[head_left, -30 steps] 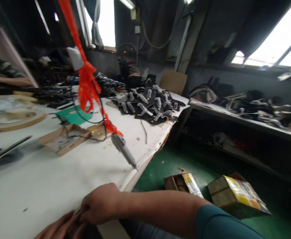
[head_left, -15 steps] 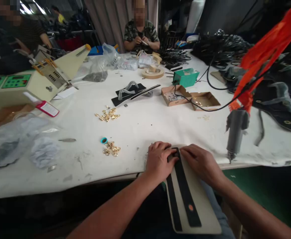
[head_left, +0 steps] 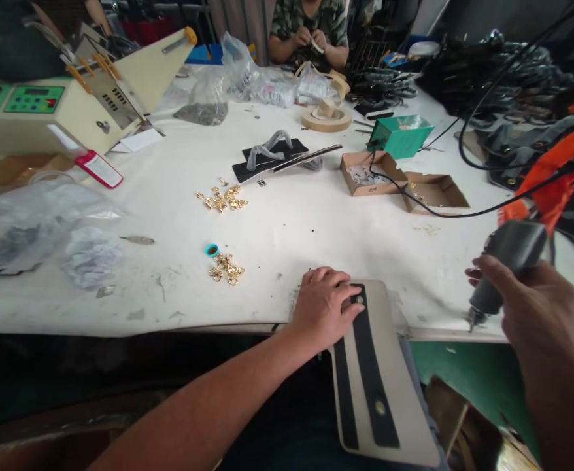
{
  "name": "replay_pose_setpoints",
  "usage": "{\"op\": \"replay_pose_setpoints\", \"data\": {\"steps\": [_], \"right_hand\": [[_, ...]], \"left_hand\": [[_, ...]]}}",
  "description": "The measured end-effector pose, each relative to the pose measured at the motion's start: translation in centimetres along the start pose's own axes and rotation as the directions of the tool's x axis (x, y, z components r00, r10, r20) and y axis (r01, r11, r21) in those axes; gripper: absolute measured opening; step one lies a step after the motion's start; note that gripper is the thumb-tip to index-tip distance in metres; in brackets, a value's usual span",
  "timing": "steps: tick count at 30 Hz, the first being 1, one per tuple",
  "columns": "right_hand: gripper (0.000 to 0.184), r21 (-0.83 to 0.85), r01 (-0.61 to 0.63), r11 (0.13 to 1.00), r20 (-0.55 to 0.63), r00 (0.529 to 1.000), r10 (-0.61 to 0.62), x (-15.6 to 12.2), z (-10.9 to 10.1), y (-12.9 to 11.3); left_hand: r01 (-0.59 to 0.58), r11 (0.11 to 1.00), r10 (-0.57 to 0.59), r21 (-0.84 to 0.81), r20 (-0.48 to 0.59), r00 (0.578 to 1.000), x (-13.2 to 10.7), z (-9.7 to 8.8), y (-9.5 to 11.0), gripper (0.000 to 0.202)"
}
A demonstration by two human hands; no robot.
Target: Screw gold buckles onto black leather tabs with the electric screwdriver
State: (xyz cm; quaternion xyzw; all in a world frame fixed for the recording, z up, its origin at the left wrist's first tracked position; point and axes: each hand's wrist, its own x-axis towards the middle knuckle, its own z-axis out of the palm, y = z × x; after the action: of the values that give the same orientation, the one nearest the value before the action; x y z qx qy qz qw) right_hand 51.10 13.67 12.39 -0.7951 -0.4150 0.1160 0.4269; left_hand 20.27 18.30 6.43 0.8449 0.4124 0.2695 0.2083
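The beige panel (head_left: 388,340) looks smooth and matt, its black strips (head_left: 372,366) leathery, the grey driver (head_left: 515,247) plastic with a metal tip (head_left: 472,319), the gold fittings (head_left: 228,199) glossy metal, the open boxes (head_left: 372,188) matt cardboard.

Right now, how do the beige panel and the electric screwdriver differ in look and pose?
The beige panel is flat and broad; the electric screwdriver is thick and rounded. The panel is pale with black strips, while the screwdriver is dark grey. The panel lies under the left hand; the screwdriver is tilted, tip down, in the right hand. Each is touched by one hand.
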Motion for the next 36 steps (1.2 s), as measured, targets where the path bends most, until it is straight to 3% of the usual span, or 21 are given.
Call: {"op": "replay_pose_setpoints", "data": {"steps": [2,4,6,8,10,12,16,22,29,32,36], "right_hand": [[0.042,0.079,-0.145,0.986,-0.039,0.988,0.149,-0.3,0.8,-1.5],[0.038,0.309,-0.167,0.936,-0.022,0.983,0.183,-1.2,1.9,-3.6],[0.036,0.562,-0.077,0.824,0.017,0.997,0.082,-2.5,2.9,-6.0],[0.039,0.707,0.001,0.707,0.041,0.998,-0.043,-3.8,4.0,-8.2],[0.042,0.733,0.042,0.679,0.062,0.990,-0.128,-4.9,4.9,-10.1],[0.045,0.685,0.072,0.725,0.060,0.986,-0.154,-5.6,5.9,-11.2],[0.048,0.545,0.155,0.824,-0.018,0.985,-0.174,-5.3,8.0,-10.8],[0.047,0.584,0.185,0.791,-0.100,0.983,-0.155,-3.9,10.1,-8.5],[0.053,0.587,0.121,0.801,-0.050,0.992,-0.113,-3.9,10.2,-7.0],[0.041,0.586,0.055,0.809,0.021,0.996,-0.083,-3.4,10.3,-6.5],[0.032,0.651,0.148,0.745,-0.081,0.989,-0.126,-3.8,9.3,-7.8]], "left_hand": [[0.003,1.000,-0.003,0.000,-0.003,1.000,0.0,0.0,0.1,0.025],[0.003,1.000,-0.003,0.000,0.002,1.000,0.0,0.0,0.1,0.025],[0.007,1.000,-0.007,0.000,0.008,1.000,0.0,-0.1,0.2,0.025],[0.018,1.000,-0.018,-0.002,0.003,1.000,0.0,0.0,0.2,0.024],[0.021,1.000,-0.021,-0.001,-0.007,1.000,-0.1,0.0,0.2,0.024],[0.015,1.000,-0.015,0.008,-0.013,1.000,-0.1,0.0,0.2,0.024],[0.014,1.000,-0.014,0.004,-0.017,1.000,-0.1,0.0,0.2,0.024],[0.019,1.000,-0.020,-0.023,-0.021,1.000,0.0,-0.1,0.3,0.025],[0.015,1.000,-0.015,-0.005,-0.007,1.000,0.1,-0.1,0.3,0.026],[0.013,1.000,-0.013,-0.001,-0.010,1.000,0.1,-0.1,0.3,0.026],[0.011,1.000,-0.012,-0.008,-0.019,1.000,0.0,0.1,0.2,0.025]]}}
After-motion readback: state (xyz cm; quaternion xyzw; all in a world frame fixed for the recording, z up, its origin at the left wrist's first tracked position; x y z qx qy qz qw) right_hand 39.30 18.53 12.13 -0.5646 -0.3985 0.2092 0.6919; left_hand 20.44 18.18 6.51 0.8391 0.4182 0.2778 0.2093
